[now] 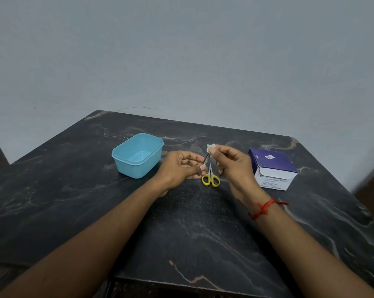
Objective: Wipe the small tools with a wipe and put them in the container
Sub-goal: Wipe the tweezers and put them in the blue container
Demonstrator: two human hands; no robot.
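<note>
left hand (pixel 181 168) pinches a thin tool (pixel 206 159), right hand (pixel 231 164) pinches the wipe (pixel 210 147) on it, hard tug might yank it loose

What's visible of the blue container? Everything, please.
The container is a light blue, plastic-looking rectangular tub with rounded corners and a stepped rim band. It has no lid, stands upright and open, and shows nothing inside. It sits on the dark marbled table, left of the left hand, which seems just clear of it.

Both forearms forward, left grip (pixel 180 168) and right grip (pixel 229 164) close together, each seemingly in a pinch.
</note>
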